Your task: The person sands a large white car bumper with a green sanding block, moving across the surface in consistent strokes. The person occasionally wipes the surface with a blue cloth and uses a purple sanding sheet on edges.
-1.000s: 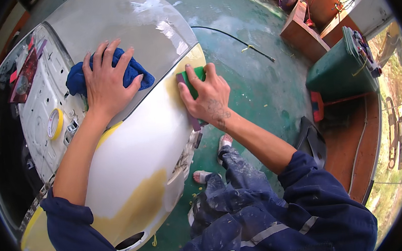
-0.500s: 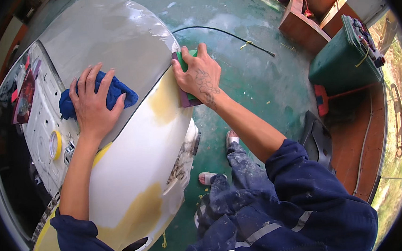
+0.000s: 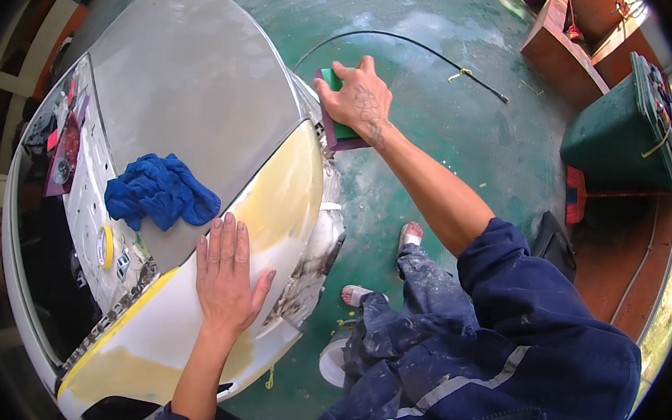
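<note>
My left hand [image 3: 230, 285] lies flat, fingers out, on the white car panel [image 3: 174, 313], which carries yellowish filler patches [image 3: 283, 186]. Just beyond its fingertips a crumpled blue cloth [image 3: 163, 194] rests on the grey-primed panel [image 3: 191, 79]. My right hand [image 3: 363, 101] grips a green sanding block [image 3: 334, 80] wrapped in dark purple sandpaper [image 3: 330, 131]. The block is past the car's right edge, over the floor side; whether it touches the car there I cannot tell.
A roll of yellow tape [image 3: 105, 247] and a purple sheet [image 3: 60, 164] lie on the exposed metal at left. A black cable [image 3: 409, 37] curves over the green floor. At right stand a green bin [image 3: 614, 137] and a red dustpan [image 3: 575, 195]. A white bucket [image 3: 333, 363] is by my legs.
My left hand has let go of the blue cloth and come nearer, onto the white panel. My right hand has moved the sanding block off the panel to the right. The view has shifted.
</note>
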A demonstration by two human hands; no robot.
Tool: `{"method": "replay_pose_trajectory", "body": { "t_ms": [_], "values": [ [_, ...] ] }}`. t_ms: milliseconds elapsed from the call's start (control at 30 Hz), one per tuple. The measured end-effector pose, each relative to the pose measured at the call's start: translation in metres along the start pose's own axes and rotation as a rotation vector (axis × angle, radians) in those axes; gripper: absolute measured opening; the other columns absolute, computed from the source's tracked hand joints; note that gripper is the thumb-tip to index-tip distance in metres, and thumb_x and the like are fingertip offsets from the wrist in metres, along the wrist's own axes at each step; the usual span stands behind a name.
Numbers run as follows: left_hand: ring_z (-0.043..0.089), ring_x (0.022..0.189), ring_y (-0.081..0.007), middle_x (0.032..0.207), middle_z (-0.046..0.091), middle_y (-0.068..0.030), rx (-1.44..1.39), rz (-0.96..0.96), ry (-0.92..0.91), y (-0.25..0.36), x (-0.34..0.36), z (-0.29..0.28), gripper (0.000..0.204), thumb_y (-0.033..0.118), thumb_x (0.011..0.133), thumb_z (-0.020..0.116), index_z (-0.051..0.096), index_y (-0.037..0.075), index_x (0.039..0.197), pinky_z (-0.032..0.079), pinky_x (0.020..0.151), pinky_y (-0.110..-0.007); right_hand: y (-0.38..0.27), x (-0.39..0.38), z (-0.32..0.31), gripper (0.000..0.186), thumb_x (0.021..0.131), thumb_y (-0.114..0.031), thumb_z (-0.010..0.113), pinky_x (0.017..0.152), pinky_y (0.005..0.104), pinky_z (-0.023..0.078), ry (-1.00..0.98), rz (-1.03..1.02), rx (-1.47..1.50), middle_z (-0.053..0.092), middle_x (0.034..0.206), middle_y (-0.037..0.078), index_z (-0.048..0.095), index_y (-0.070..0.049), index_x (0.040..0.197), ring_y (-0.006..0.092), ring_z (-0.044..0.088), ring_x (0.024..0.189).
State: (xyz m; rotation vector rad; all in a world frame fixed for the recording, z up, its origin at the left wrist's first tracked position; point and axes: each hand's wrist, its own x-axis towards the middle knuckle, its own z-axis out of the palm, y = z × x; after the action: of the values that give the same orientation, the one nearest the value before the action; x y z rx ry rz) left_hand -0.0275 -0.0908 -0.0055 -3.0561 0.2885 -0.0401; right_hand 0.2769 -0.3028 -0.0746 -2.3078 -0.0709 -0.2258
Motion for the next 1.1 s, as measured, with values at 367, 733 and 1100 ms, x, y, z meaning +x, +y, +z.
{"method": "replay_pose_trajectory", "body": {
  "t_ms": [367,733,1100],
  "values": [
    [0.027,0.163,-0.0404,0.175,0.030,-0.0239,0.010,-0.023,-0.026,0.057,0.150,0.031,0.083,0.046,0.106,0.058,0.033,-0.006,0.166,0.021,0.132,-0.056,0.206,-0.137,-0.019,0.062,0.101,-0.042,0.075,0.082,0.0280,0.056,-0.580,0.724,0.666,0.078,0.104,0.007,0.067,-0.001,0.147,0.0110,0.067,0.083],
    [0.038,0.160,-0.0162,0.168,0.051,-0.0014,0.429,0.509,-0.314,0.059,0.087,0.026,0.059,0.043,0.106,0.056,0.062,0.007,0.152,0.013,0.136,-0.046,0.083,-0.134,-0.003,0.061,0.096,-0.018,0.078,0.107,0.0398,0.051,-0.374,0.121,0.928,0.056,0.152,0.023,0.063,-0.003,0.153,0.0277,0.063,0.123],
    [0.044,0.156,-0.0114,0.162,0.059,0.0036,0.262,0.611,-0.254,0.027,0.027,0.021,0.048,0.040,0.106,0.056,0.070,0.017,0.146,0.012,0.136,-0.049,0.018,-0.113,0.015,0.067,0.082,-0.014,0.085,0.093,0.0487,0.049,-0.107,-0.175,0.799,0.054,0.148,0.036,0.067,0.002,0.145,0.0429,0.059,0.107]
  ]
}}
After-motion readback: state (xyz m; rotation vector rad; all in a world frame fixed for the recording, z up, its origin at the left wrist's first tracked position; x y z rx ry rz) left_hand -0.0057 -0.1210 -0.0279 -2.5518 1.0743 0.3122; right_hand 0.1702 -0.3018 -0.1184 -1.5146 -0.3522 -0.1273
